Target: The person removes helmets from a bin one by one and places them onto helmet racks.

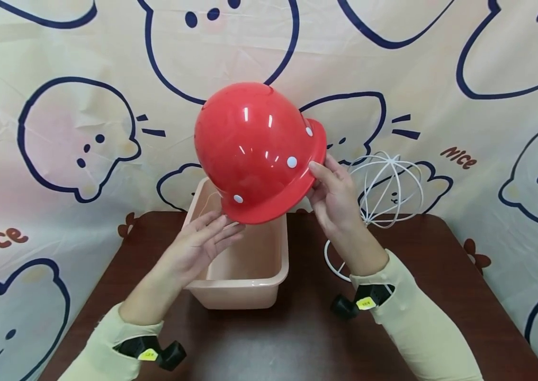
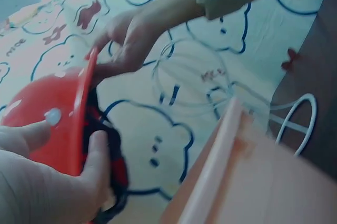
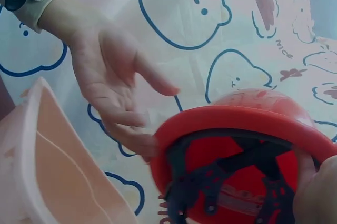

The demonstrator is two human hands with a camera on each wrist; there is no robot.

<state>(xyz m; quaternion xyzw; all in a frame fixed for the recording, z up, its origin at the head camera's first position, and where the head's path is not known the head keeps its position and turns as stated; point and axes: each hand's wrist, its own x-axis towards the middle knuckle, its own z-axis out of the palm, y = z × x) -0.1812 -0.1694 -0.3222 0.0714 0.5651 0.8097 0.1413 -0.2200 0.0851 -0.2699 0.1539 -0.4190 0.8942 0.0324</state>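
Note:
A red hard hat (image 1: 254, 153) with white round studs is held up above the pink plastic bin (image 1: 282, 254). My right hand (image 1: 338, 203) pinches its brim, thumb on the outer face and fingers behind. Fairly straight fingers of my left hand (image 1: 204, 241) are at the lower left edge of the hat, palm turned up. The left wrist view shows the left thumb and a finger spread on either side of the rim. Dark straps (image 3: 253, 155) of the inner harness show inside the shell in the right wrist view.
A white wire stand (image 1: 393, 190) with a round cage top and ring base stands behind my right forearm on the dark brown table (image 1: 316, 338). A cloth with cartoon drawings (image 1: 78, 132) hangs behind the table and at its sides.

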